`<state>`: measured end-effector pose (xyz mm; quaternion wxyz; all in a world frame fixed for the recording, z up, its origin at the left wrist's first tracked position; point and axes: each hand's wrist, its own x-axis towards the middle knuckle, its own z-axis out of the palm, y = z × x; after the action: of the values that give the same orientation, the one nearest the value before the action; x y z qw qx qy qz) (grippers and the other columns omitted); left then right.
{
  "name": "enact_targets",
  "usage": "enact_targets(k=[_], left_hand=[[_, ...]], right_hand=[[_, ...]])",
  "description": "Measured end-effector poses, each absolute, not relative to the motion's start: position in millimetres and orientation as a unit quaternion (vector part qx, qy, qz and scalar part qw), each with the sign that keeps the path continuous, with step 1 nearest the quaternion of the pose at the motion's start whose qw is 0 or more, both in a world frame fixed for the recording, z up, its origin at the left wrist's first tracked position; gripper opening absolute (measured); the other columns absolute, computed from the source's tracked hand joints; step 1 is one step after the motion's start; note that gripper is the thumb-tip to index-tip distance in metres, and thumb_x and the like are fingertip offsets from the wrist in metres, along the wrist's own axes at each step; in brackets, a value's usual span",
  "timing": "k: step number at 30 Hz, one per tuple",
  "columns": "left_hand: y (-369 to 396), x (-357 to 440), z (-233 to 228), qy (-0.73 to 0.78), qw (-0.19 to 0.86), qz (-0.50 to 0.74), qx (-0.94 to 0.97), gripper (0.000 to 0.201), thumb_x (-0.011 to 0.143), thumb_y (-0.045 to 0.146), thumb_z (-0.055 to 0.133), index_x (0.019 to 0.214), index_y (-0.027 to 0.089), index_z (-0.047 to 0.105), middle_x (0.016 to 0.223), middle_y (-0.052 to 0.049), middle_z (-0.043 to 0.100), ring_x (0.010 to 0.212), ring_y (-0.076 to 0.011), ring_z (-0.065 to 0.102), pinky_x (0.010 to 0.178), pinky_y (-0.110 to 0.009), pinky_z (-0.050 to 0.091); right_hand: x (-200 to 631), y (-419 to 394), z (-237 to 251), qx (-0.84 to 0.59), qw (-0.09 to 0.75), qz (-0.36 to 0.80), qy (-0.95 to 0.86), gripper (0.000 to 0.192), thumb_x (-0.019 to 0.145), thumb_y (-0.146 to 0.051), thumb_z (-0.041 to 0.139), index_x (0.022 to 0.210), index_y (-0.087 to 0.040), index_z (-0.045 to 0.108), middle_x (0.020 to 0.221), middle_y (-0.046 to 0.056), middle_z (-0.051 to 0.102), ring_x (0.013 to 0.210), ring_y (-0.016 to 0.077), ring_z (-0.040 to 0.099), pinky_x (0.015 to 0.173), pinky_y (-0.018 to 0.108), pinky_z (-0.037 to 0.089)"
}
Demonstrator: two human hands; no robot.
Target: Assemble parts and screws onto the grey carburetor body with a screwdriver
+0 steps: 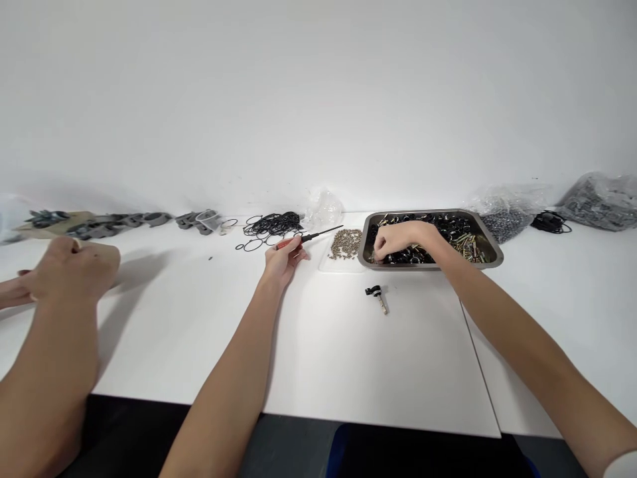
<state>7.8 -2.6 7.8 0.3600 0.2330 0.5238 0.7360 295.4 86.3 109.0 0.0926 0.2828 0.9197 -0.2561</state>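
Two bare forearms are extended forward over a white table (pixel 318 358), seen from the head view. The left hand (pixel 284 257) is laid on the tabletop near the centre, wrist straight, its fingers curled closed around the red handle of a slender screwdriver (pixel 311 237); the dark shaft is directed away to the right, its tip ending just short of a small pile of brass-coloured parts (pixel 345 243). The right arm is stretched further out and angled inward, so that the right hand (pixel 398 240) is lowered into a metal tray (pixel 490 260) filled with black rings and brass pins. The fingertips are bent down among these parts; whether anything is pinched between them cannot be told, since the fingers are hidden by the back of the hand. A single assembled piece (pixel 377 297), black at one end and brass at the other, is lying on the table in front of the tray, apart from both hands. Loose black O-rings (pixel 271 226) are heaped behind the left hand. At the far left, another person's hand (pixel 74 269) is held closed above the table, with grey plastic parts (pixel 114 224) ranged beyond it.
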Motion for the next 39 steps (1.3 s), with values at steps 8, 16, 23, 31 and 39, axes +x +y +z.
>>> enact_targets(k=[8,16,23,31,39], left_hand=[[-2.8,6.2,7.2,0.514,0.366,0.739,0.235,0.018,0.068,0.014,0.083,0.071,0.010,0.066,0.062,-0.003,0.059,0.049,-0.0124,0.056,0.045,-0.027,0.054],[-2.7,7.2,7.8,0.514,0.367,0.739,0.236,0.018,0.068,0.014,0.083,0.070,0.010,0.066,0.061,-0.002,0.058,0.049,-0.0118,0.055,0.045,-0.027,0.053],[-4.0,4.5,5.0,0.500,0.374,0.745,0.233,0.023,0.063,0.018,0.087,0.071,0.011,0.067,0.062,-0.002,0.059,0.052,-0.0114,0.054,0.049,-0.027,0.053],[-10.3,5.7,14.0,0.485,0.398,0.737,0.250,0.029,0.060,0.024,0.089,0.076,0.012,0.068,0.066,-0.002,0.059,0.054,-0.0108,0.053,0.049,-0.027,0.051],[-6.6,26.4,79.4,0.490,0.316,0.735,0.346,0.037,0.072,0.044,0.089,0.069,0.018,0.063,0.078,-0.007,0.064,0.058,-0.0126,0.052,0.048,-0.031,0.047]], right_hand=[[316.0,95.9,130.6,0.321,0.111,-0.254,0.906,0.023,0.075,-0.040,0.071,0.060,-0.023,0.072,0.068,0.004,0.058,0.066,0.0180,0.048,0.066,0.038,0.033],[320.8,101.4,130.1,0.351,0.120,-0.243,0.896,0.030,0.072,-0.034,0.075,0.058,-0.022,0.051,0.064,0.001,0.045,0.061,0.0151,0.036,0.061,0.036,0.029],[330.0,112.1,105.8,0.319,0.072,-0.252,0.911,0.031,0.069,-0.016,0.064,0.098,-0.025,0.068,0.102,0.008,0.064,0.085,0.0238,0.059,0.070,0.038,0.044],[353.8,89.1,63.2,0.274,-0.084,-0.193,0.939,0.036,0.094,-0.039,0.042,0.112,-0.022,0.067,0.124,0.014,0.064,0.116,0.0326,0.056,0.102,0.051,0.040],[348.0,87.5,47.8,0.276,-0.140,-0.167,0.936,0.027,0.092,-0.046,0.052,0.100,-0.023,0.061,0.115,0.012,0.069,0.108,0.0301,0.056,0.100,0.049,0.037]])
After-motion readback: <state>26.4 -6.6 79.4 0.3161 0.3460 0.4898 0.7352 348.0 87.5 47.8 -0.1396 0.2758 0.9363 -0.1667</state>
